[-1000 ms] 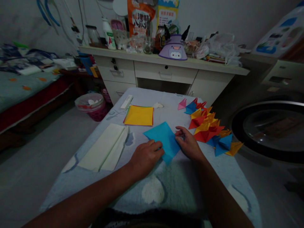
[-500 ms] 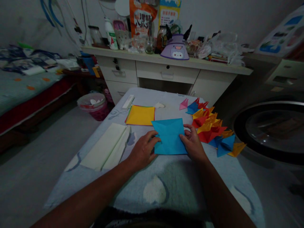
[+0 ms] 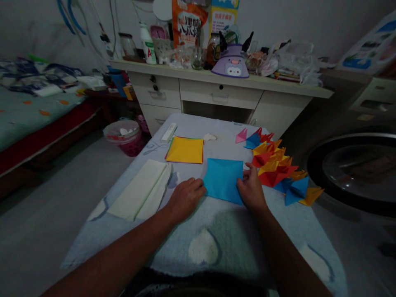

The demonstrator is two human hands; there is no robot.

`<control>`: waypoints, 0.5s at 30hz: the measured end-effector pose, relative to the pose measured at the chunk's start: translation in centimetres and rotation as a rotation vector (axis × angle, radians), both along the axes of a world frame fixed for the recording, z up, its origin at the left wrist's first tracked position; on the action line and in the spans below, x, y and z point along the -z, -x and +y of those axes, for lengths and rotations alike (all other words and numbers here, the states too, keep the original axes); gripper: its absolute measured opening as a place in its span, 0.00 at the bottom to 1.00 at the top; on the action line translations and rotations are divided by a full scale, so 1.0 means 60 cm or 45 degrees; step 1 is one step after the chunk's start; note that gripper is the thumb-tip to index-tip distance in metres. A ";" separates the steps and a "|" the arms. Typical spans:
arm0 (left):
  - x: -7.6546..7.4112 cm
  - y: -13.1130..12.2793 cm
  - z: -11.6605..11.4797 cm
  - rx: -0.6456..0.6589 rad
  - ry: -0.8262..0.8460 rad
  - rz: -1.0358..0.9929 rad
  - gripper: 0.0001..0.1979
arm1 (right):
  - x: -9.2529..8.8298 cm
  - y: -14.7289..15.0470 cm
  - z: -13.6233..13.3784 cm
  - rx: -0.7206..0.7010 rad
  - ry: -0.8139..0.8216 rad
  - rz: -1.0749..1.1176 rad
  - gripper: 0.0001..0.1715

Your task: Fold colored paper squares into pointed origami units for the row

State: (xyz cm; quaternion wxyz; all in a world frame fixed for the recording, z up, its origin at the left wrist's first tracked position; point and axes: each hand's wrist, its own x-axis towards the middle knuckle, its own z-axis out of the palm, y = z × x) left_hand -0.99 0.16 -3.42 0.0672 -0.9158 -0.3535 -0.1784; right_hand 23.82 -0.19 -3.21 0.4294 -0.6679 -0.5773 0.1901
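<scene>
A square blue paper sheet [image 3: 224, 179] lies on the pale blue cloth-covered table [image 3: 216, 243]. My left hand [image 3: 185, 198] rests at the sheet's left edge, fingers curled against the paper. My right hand [image 3: 251, 188] pinches the sheet's right edge between thumb and fingers. Just right of that hand lies a heap of folded paper shapes [image 3: 276, 165] in red, yellow, orange and blue. A stack of square coloured sheets [image 3: 185, 150], yellow on top, lies behind the blue sheet.
A folded white cloth or paper [image 3: 140, 194] lies at the table's left. A small white box [image 3: 169, 132] sits near the far left corner. Beyond stand a cluttered desk [image 3: 222, 88], a pink bin [image 3: 123, 136], a bed [image 3: 34, 115] and a washing machine door [image 3: 355, 169].
The blue sheet turned from a diamond position to lying square and shifted slightly right. Both hands followed it, and now sit at its left and right edges.
</scene>
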 end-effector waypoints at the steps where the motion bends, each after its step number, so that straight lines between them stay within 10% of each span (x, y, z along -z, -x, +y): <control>1: 0.001 0.000 0.001 0.004 0.019 0.011 0.05 | -0.003 -0.001 -0.001 0.032 -0.037 -0.149 0.36; 6: 0.004 0.001 0.005 -0.004 0.082 -0.015 0.06 | -0.039 0.006 -0.015 -0.018 -0.261 -0.578 0.24; 9: 0.002 0.001 0.005 -0.013 0.137 -0.065 0.06 | -0.061 0.015 -0.029 -0.435 -0.168 -0.625 0.12; 15: -0.005 0.003 0.006 0.044 0.306 -0.301 0.06 | -0.059 0.023 -0.056 -0.841 -0.011 -0.781 0.30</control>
